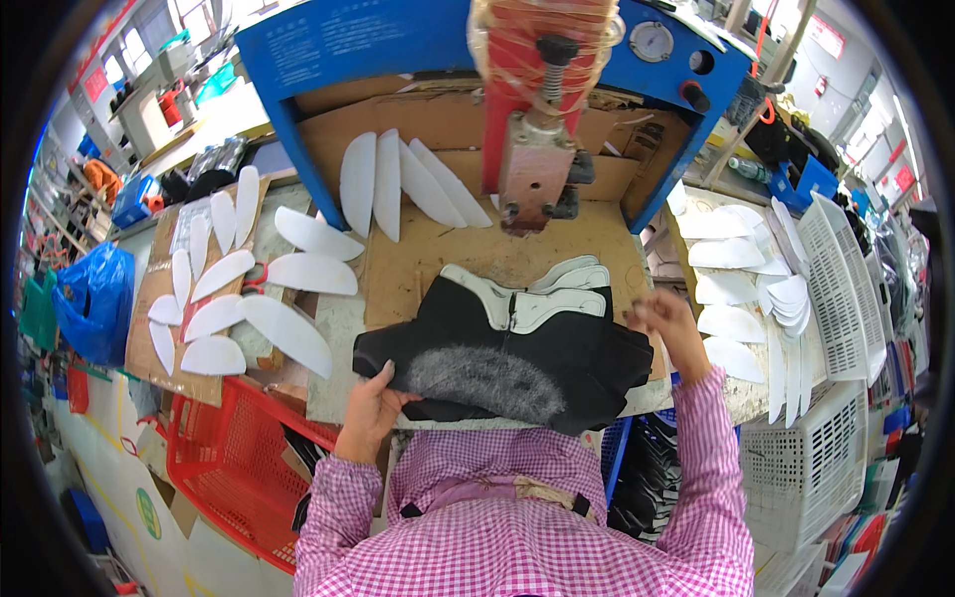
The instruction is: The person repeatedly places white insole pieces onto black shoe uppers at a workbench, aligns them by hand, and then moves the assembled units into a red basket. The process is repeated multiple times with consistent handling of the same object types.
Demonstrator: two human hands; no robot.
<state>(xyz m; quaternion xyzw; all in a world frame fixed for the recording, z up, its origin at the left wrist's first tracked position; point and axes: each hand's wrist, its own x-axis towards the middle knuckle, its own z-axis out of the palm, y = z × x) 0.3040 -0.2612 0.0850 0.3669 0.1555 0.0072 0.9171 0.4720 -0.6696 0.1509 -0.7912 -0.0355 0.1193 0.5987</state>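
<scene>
A black fabric piece [477, 348] lies in front of me at the table's front edge, apparently in layers. It carries a fuzzy grey curved patch [487, 383] on its near part and white shaped panels [562, 306] along its far edge. My left hand [373, 410] grips its near left edge, thumb on top and fingers partly hidden beneath. My right hand [671, 326] is beside its right side, fingers bent together; what they hold, if anything, does not show. Beyond the fabric hangs the metal head [535, 174] of a blue-framed press.
White curved pads [313, 274] lie on cardboard to the left, others [731, 254] on the right, and several lean inside the blue press frame [398, 40]. A red basket [234, 468] stands below left. White crates [841, 289] are at the right.
</scene>
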